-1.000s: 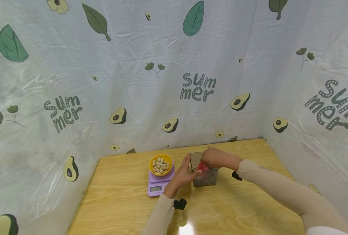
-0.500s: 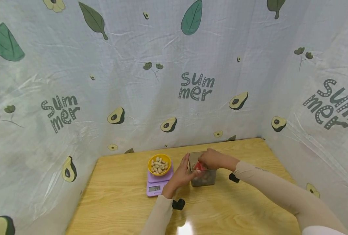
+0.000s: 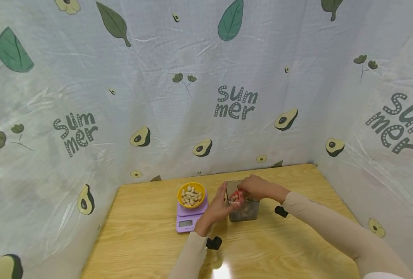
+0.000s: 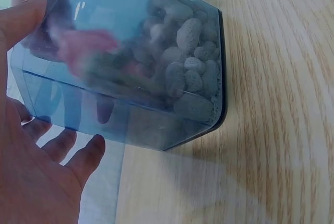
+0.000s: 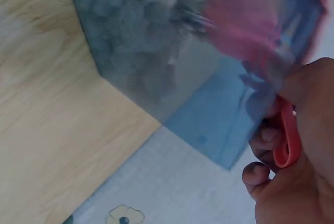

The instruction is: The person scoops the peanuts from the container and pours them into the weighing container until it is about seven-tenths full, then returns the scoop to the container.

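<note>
A clear, smoky-tinted plastic container (image 3: pixel 244 214), part filled with peanuts in their shells (image 4: pixel 189 72), stands on the table. My left hand (image 3: pixel 217 209) holds its near left corner, thumb at the front and fingers along the left side. In the left wrist view the thumb (image 4: pixel 23 21) overlaps the rim end. From the right, my right hand (image 3: pixel 256 188) reaches over the container and grips the handle of a red scoop (image 3: pixel 240 195). Its looped handle end (image 5: pixel 289 140) shows in the right wrist view. The scoop's bowl is inside, with peanuts at its mouth, blurred through the wall.
Left of the container, a yellow bowl (image 3: pixel 180 202) of peanuts sits on a purple kitchen scale (image 3: pixel 189 213), its display seeming to read 549. The wooden table (image 3: pixel 143 224) meets a printed cloth (image 3: pixel 178 116) at the back and sides.
The scoop has shifted and turned inside the container; peanuts now show at its mouth. The right hand moved slightly with it. The left hand, bowl and scale keep their places.
</note>
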`<state>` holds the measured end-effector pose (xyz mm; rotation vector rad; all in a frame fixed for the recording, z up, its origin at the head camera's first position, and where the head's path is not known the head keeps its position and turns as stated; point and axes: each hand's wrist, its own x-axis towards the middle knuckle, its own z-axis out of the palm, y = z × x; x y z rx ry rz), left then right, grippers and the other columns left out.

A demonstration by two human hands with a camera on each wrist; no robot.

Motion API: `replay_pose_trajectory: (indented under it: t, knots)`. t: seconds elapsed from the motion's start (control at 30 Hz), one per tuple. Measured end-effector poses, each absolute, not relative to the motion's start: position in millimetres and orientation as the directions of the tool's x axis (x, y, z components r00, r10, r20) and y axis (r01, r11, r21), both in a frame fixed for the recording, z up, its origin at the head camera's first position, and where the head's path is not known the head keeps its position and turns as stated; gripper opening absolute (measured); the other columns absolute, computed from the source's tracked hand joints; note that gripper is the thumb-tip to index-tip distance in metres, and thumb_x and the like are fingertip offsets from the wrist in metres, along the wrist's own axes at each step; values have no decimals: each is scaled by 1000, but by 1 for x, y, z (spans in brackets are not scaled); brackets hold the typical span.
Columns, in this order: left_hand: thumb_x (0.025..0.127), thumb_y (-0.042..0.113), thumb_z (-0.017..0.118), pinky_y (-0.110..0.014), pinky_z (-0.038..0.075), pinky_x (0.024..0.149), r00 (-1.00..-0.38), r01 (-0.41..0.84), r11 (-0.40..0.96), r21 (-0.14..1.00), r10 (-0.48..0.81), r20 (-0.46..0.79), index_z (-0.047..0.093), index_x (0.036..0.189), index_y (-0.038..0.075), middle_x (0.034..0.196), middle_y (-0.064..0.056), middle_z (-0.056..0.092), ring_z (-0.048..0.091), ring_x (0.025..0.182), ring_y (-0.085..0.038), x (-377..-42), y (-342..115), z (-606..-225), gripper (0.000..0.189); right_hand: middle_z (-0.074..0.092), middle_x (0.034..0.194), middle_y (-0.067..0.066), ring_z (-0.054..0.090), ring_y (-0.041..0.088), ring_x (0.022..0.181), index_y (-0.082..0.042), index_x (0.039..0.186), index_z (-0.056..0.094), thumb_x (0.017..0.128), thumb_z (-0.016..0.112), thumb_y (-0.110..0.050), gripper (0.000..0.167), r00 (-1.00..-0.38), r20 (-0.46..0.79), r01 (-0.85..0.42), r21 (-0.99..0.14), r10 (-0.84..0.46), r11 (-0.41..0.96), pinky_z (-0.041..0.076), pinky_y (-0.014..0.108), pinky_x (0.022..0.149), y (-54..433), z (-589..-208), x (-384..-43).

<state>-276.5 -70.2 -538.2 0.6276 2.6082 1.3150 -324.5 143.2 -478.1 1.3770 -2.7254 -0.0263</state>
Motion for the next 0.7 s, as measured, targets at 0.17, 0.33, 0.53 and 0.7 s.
replay_pose_trajectory:
  t: [0.17, 0.33, 0.53, 0.7]
  knots:
    - [88, 63, 60, -47, 39, 113, -901, 286, 506, 813, 431, 49, 2, 160, 17, 167, -11, 6, 31, 147, -34, -275, -67, -538, 102, 68, 80, -3, 60, 18, 71, -16, 90, 68, 95, 65, -21, 7, -611, 183, -782, 8, -770, 623, 45, 37, 66, 153, -482, -323]
    - [88, 65, 59, -50, 40, 113, -901, 290, 516, 806, 430, 49, 3, 160, 18, 167, -11, 7, 33, 146, -35, -273, -68, -536, 103, 69, 84, -2, 61, 19, 75, -17, 96, 69, 96, 63, -23, 9, -645, 246, -749, -18, -723, 662, 42, 38, 68, 159, -489, -319]
    - [86, 68, 58, -48, 39, 113, -907, 266, 529, 806, 420, 23, 2, 160, 20, 167, -9, 6, 34, 146, -34, -272, -68, -536, 104, 72, 96, 3, 66, 24, 89, -13, 105, 70, 97, 60, -27, 18, -705, 335, -687, -101, -626, 720, 49, 47, 80, 166, -498, -316]
    - [86, 69, 58, -49, 39, 114, -908, 266, 529, 806, 419, 25, 2, 160, 22, 167, -8, 6, 33, 146, -34, -271, -69, -536, 104, 72, 102, 4, 65, 25, 95, -13, 111, 69, 96, 61, -27, 22, -716, 385, -666, -129, -582, 735, 49, 48, 80, 171, -505, -312]
